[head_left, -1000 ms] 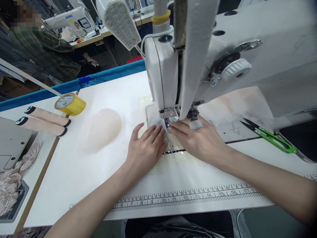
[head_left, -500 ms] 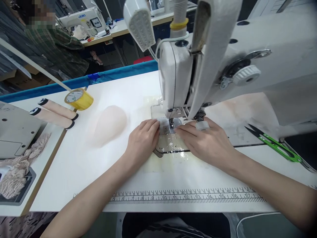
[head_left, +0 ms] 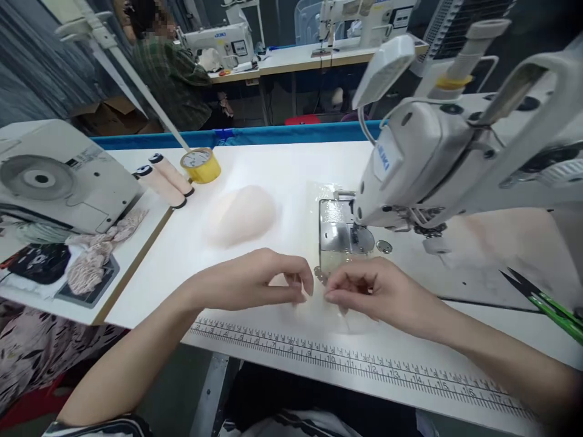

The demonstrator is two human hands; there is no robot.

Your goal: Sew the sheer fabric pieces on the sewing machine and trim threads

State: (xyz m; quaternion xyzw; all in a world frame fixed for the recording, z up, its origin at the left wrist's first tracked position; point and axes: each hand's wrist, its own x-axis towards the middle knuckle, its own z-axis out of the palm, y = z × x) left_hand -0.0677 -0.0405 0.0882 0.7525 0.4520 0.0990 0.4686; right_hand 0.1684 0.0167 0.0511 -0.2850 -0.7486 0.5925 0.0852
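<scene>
Translucent, pale material (head_left: 353, 325) lies low on the white counter (head_left: 273, 167), in front of the sewing machine (head_left: 414, 152), just below the right hand; its outline is faint against the surface. Left hand (head_left: 255, 280) and right hand (head_left: 378, 294) face each other near it, apart by a small gap. Left fingers curled, thumb and fingertips close together; right fingers bent, thumb and forefinger nearly meeting. Cannot tell whether either pair grips the material.

Just beyond the hands: the machine's metal plate (head_left: 334, 237), needle area above it. Nearer the body, a printed ruler scale (head_left: 346, 361) runs along the counter's front edge. Left of the plate, a pale rounded fabric piece (head_left: 246, 215) lies flat.

Farther out, left: yellow tape roll (head_left: 204, 170), two peach thread spools (head_left: 161, 187) side by side. Right: green-handled snips (head_left: 553, 309). Background: a person in a plaid shirt (head_left: 170, 79) near another machine (head_left: 218, 45).
</scene>
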